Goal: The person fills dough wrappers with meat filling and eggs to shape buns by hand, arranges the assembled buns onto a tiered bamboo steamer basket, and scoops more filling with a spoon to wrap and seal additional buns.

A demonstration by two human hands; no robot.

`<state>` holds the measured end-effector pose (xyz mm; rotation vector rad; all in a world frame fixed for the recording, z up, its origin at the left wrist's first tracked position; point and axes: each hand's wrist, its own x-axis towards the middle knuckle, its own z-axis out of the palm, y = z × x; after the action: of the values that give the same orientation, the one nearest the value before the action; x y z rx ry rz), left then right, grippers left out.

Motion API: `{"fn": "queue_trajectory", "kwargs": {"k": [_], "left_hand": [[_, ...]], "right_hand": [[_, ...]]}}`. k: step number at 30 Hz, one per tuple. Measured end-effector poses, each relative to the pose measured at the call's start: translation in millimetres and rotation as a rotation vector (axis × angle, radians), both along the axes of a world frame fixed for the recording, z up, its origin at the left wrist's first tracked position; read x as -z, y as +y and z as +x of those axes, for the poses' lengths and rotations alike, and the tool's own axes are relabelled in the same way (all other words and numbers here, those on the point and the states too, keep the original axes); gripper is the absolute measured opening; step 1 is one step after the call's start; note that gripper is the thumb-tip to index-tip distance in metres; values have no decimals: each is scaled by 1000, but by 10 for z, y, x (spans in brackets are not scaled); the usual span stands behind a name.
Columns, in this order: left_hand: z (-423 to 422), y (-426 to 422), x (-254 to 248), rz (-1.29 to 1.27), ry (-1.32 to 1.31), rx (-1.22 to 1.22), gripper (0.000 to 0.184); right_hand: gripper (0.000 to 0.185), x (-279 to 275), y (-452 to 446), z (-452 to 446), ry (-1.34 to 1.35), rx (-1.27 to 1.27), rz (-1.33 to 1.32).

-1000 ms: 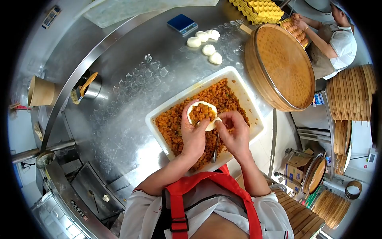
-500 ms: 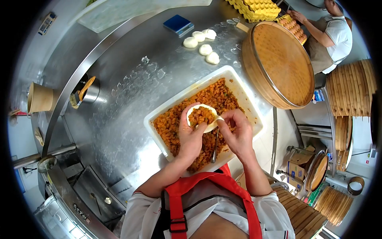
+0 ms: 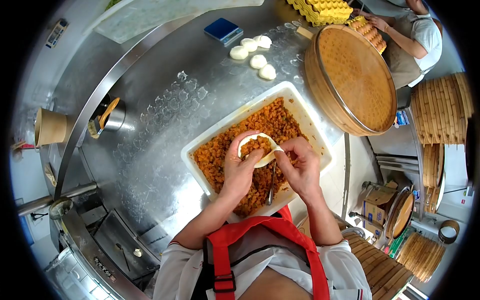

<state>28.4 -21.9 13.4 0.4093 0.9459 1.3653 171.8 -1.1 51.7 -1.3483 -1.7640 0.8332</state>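
Note:
My left hand [image 3: 239, 167] cradles a round dough wrapper [image 3: 265, 160] heaped with orange-brown filling, its thumb pressing on the filling. At the wrapper's right edge, my right hand [image 3: 301, 162] pinches the dough rim between thumb and fingers. Both hands are above a white rectangular tub [image 3: 202, 184] of chopped filling [image 3: 220, 150]. A metal spoon [image 3: 271, 187] stands in the filling just below the wrapper, its handle toward me.
Several dough pieces [image 3: 258, 61] lie on the steel table [image 3: 165, 135] beyond the tub, near a blue scale [image 3: 223, 30]. A large bamboo steamer [image 3: 352, 82] stands at right. Behind it a co-worker [image 3: 412, 42] handles eggs [image 3: 367, 32]. A metal pot [image 3: 115, 117] holds a brush at left.
The wrapper has tilted and shifted slightly right in my hands, and my left thumb has moved further onto the filling. My right hand still pinches the rim. The co-worker's arms have moved.

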Motion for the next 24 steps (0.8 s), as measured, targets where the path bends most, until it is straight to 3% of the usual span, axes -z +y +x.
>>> {"fn": "queue_trajectory", "kwargs": {"k": [2, 8, 14, 19, 24], "left_hand": [[-12, 12, -12, -3, -19, 3, 40], [-10, -21, 39, 11, 5, 57, 46], [-32, 14, 24, 10, 25, 119, 48], [-80, 40, 24, 22, -166, 182, 45], [-84, 53, -32, -52, -19, 264, 42]], "right_hand": [[11, -20, 30, -35, -18, 59, 23], [11, 95, 59, 41, 289, 5, -426], [13, 24, 21, 50, 179, 15, -237], [14, 123, 155, 94, 216, -100, -259], [14, 149, 108, 91, 254, -95, -404]]}}
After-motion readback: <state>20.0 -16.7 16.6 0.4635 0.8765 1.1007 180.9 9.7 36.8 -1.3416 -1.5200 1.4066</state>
